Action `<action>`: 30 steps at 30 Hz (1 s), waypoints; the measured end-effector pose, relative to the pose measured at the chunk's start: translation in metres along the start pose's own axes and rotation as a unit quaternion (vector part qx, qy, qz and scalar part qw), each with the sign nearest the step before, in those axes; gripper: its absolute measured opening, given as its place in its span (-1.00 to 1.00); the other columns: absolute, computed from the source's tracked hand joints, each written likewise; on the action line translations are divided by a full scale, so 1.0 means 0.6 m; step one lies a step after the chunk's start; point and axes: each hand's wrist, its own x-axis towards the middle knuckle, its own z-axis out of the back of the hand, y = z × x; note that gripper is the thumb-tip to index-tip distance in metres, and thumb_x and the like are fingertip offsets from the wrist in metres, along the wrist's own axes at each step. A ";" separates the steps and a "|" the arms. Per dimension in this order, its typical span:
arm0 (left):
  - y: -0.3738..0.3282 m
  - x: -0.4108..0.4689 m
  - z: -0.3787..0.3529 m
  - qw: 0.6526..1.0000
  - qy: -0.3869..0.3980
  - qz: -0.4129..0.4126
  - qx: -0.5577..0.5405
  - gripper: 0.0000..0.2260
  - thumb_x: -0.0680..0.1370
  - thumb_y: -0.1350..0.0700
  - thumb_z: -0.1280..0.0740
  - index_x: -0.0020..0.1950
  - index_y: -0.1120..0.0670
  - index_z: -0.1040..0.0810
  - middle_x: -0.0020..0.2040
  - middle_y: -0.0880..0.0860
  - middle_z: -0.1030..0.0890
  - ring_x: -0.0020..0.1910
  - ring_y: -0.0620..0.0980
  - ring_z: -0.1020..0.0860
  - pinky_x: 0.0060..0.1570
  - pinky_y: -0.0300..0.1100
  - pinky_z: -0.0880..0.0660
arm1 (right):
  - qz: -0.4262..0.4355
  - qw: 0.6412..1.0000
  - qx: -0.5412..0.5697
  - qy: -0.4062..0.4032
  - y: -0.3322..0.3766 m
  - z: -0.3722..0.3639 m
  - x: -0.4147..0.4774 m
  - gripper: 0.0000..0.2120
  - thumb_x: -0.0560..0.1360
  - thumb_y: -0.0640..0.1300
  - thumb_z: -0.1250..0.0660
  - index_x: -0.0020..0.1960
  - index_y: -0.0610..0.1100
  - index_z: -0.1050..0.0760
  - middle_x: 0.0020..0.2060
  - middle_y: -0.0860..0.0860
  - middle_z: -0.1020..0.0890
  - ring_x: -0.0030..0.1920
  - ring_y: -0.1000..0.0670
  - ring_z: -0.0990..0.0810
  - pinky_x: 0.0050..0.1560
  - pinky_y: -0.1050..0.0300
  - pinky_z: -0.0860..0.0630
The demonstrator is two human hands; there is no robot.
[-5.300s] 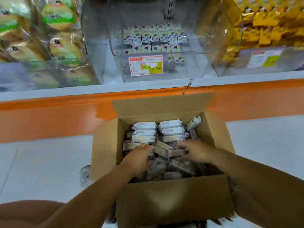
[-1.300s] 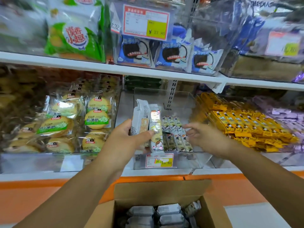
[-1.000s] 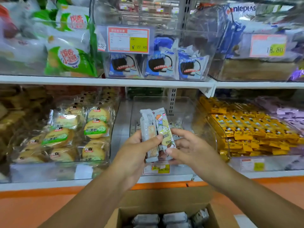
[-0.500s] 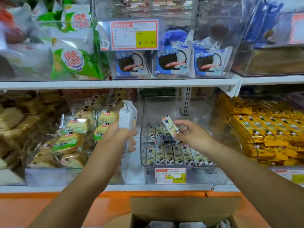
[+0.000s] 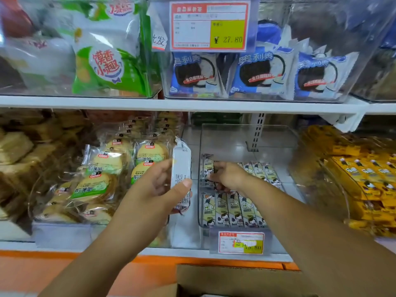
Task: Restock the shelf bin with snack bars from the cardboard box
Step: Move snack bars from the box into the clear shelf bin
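My left hand grips a small stack of white-wrapped snack bars upright, just left of the clear shelf bin. Inside that bin my right hand reaches in, fingers pressed on a snack bar at the left end of the back row. Two rows of snack bars lie flat on the bin floor. Only the top flap of the cardboard box shows at the bottom edge.
A price tag hangs on the bin's front. Round cake packs fill the bin to the left, yellow packs the bin to the right. An upper shelf with blue packets hangs overhead.
My right hand has gone down into the bin and lowered its bar onto the back row. My left hand with its stack has stayed beside the bin. The view has moved closer.
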 end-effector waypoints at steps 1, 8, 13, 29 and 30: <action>0.000 0.000 0.000 1.000 -0.002 0.002 -0.006 -0.35 0.29 -0.17 -0.39 0.39 -0.13 -0.44 0.21 -0.16 -0.63 0.19 -0.09 -0.60 0.22 0.08 -0.53 | 0.003 1.000 -0.010 -0.003 0.000 0.002 -0.002 -0.62 0.55 -0.17 -0.33 0.34 -0.17 -0.41 0.05 -0.15 -0.63 -0.15 -0.09 -0.61 -0.14 0.08 -0.54; -0.002 -0.002 -0.020 1.000 0.002 0.020 -0.010 -0.64 0.49 0.01 -0.43 0.26 -0.10 -0.46 0.02 -0.14 -0.71 0.02 -0.13 -0.66 -0.01 -0.11 -0.56 | 0.086 0.993 -0.036 -0.073 0.012 0.027 -0.067 -0.57 0.56 -0.09 -0.29 0.40 -0.09 -0.32 0.02 -0.02 -0.57 -0.13 0.08 -0.53 -0.20 0.38 -0.44; -0.016 -0.016 -0.059 0.997 0.021 0.037 -0.060 -0.60 0.48 0.06 -0.45 0.30 0.04 -0.48 -0.02 0.03 -0.73 0.02 0.07 -0.68 0.17 0.17 -0.53 | 0.228 0.970 0.055 -0.059 -0.009 0.046 -0.227 -0.77 0.57 -0.08 -0.23 0.16 0.19 -0.44 -0.06 0.02 -0.58 -0.06 -0.03 -0.60 -0.04 0.07 -0.54; -0.035 -0.024 -0.108 0.983 0.082 0.011 -0.166 -0.59 0.55 0.17 -0.33 0.32 -0.22 -0.43 0.01 -0.01 -0.71 -0.13 -0.04 -0.66 -0.27 -0.15 -0.51 | 0.168 0.955 0.242 -0.026 -0.049 0.080 -0.320 -0.74 0.54 -0.28 -0.29 0.13 0.01 -0.50 -0.12 -0.15 -0.65 -0.19 -0.10 -0.67 -0.12 0.04 -0.62; -0.034 -0.025 -0.106 0.983 0.088 0.012 -0.162 -0.59 0.55 0.17 -0.33 0.31 -0.24 -0.44 -0.05 -0.03 -0.70 -0.16 -0.07 -0.63 -0.28 -0.16 -0.47 | 0.150 0.949 0.277 -0.008 -0.048 0.080 -0.321 -0.76 0.55 -0.30 -0.26 0.13 -0.04 -0.51 -0.16 -0.16 -0.66 -0.22 -0.13 -0.66 -0.17 0.06 -0.61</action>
